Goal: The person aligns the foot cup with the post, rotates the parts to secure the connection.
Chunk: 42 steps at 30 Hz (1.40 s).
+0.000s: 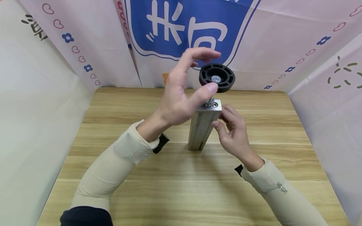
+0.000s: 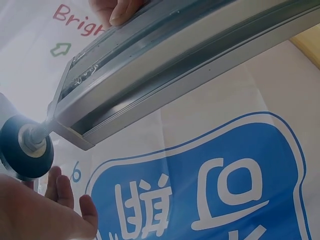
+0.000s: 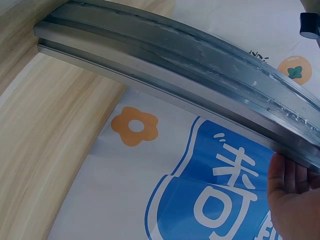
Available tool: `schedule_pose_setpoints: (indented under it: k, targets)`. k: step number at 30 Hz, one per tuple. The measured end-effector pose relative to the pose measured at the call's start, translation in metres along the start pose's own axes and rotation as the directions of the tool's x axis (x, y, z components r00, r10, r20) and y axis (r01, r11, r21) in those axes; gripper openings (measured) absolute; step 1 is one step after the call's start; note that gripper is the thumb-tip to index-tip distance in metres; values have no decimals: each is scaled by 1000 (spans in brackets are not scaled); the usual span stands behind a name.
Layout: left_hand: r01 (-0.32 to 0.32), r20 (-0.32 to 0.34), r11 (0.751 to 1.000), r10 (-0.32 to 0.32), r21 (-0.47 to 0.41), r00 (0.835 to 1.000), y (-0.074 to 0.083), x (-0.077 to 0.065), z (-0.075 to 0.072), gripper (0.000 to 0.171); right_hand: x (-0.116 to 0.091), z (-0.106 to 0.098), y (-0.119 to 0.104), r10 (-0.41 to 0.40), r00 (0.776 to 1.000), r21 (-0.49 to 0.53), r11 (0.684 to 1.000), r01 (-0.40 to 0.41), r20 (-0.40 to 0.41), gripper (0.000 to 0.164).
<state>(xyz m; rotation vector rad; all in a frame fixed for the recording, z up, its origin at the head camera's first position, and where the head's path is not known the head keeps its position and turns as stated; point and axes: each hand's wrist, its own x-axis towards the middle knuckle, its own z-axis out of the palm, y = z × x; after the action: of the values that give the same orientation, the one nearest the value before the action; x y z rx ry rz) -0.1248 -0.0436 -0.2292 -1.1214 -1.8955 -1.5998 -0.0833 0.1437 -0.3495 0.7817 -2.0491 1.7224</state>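
An aluminium profile [image 1: 200,130] stands upright on the table, with a metal end plate [image 1: 209,107] screwed across its top. Above the plate, a black round levelling foot [image 1: 226,86] sits on a threaded stud, its ribbed underside and central screw facing up. My left hand [image 1: 181,97] is around the foot: the thumb lies at its near rim, while the fingers are spread beyond the far side, apart from it. With thumb and fingers, my right hand [image 1: 234,130] grips the profile's right side just below the plate. The right wrist view shows those fingers [image 3: 290,172] against the profile's edge, partly cut off.
The wood-grain table [image 1: 135,194] extends around the profile's base. A white printed cloth [image 1: 271,37] with a blue sign hangs behind it, and pale cloth walls [image 1: 36,103] stand on both sides.
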Motion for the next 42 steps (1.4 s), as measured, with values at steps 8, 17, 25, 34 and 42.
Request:
schedule_pose_setpoints:
  k: [8, 17, 25, 34, 42]
  targets:
    - [-20, -82, 992, 31, 124, 996, 4, 2, 1, 72, 1, 0, 0, -36, 999, 10, 999, 36, 5, 39]
    - [7, -99, 994, 4, 113, 995, 3, 2, 1, 63, 2, 0, -2, -27, 1000, 12, 1000, 26, 9, 35]
    - [-42, -77, 997, 47, 66, 996, -1, 3, -1, 56, 1, 1, 1, -21, 1000, 20, 1000, 21, -3, 35]
    - [-25, 14, 993, 27, -118, 1000, -4, 4, -1, 48, 1, 0, -1, 0, 1000, -17, 1000, 0, 1, 31]
    - [41, 80, 984, -27, -175, 996, -2, 3, -1, 53, 0, 0, -1, 13, 1000, -12, 1000, -13, -4, 27]
